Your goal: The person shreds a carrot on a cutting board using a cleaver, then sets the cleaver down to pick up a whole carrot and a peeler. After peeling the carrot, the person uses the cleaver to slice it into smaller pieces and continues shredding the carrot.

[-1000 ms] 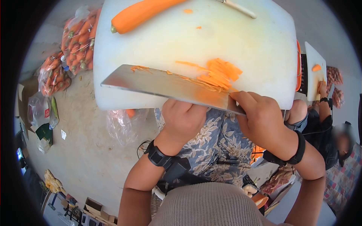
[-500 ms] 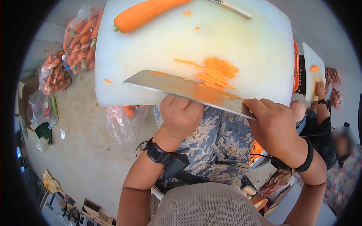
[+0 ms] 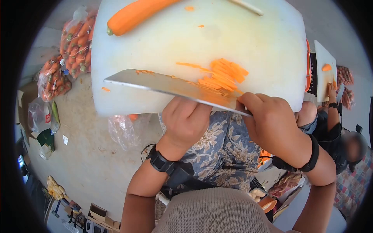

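Observation:
My right hand (image 3: 272,116) is wrapped round the handle end of a broad cleaver (image 3: 163,85), near the front edge of the white cutting board (image 3: 155,50). The blade slants across the board toward the left, with orange bits stuck along its face. Curled close against the blade's near edge is my left hand (image 3: 186,118); its fingertips are hidden, so I cannot make out what they hold. Just beyond the blade lies a small pile of carrot strips (image 3: 225,73). A whole peeled carrot (image 3: 140,15) rests at the board's far left, and a pale-handled tool (image 3: 246,7) at the far edge.
Clear bags of carrots (image 3: 77,46) stand on the floor to the left. An empty-looking plastic bag (image 3: 124,132) hangs below the board's near edge. At right, another person's hand (image 3: 331,91) is on a second cutting board (image 3: 322,58).
The cleaver has shifted left, and my right hand has moved left and slightly up with it. My left hand stays curled by the blade. The view has shifted slightly.

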{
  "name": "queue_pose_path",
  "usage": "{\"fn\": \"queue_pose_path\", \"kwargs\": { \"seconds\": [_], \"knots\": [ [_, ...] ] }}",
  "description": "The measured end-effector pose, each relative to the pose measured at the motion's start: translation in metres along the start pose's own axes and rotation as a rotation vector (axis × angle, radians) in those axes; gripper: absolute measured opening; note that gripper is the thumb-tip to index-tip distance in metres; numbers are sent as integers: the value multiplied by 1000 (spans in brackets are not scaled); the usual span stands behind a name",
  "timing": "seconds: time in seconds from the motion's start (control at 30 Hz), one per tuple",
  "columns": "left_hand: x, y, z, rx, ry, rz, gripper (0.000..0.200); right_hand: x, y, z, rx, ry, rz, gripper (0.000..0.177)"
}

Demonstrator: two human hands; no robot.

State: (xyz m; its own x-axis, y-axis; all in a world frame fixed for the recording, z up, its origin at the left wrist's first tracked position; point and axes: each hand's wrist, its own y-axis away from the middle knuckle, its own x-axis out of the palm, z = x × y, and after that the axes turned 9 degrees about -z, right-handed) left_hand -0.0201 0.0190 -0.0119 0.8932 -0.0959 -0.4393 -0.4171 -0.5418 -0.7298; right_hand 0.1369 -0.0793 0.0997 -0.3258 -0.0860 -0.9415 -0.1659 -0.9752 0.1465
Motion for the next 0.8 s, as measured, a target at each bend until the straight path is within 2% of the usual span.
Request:
{"fn": "queue_pose_path", "kwargs": {
  "seconds": [0.3,0.37,0.47,0.6,0.67,0.8],
  "knots": [
    [0,-3,-1,-16,16,-31,20,-11,11,4,28,-20,-48,21],
    [1,-3,-1,-20,31,-21,19,-12,16,3,-7,22,-101,9],
    [2,-3,0,-6,24,-34,18,-16,19,3,-12,36,-96,8],
    [2,-1,1,0,31,-30,19,-15,18,1,-8,73,-62,7],
    [0,-2,0,-11,36,-22,20,-18,15,1,28,71,32,19],
    [-3,-4,-2,-49,46,35,24,-4,6,0,37,2,13,20]
  ]
}}
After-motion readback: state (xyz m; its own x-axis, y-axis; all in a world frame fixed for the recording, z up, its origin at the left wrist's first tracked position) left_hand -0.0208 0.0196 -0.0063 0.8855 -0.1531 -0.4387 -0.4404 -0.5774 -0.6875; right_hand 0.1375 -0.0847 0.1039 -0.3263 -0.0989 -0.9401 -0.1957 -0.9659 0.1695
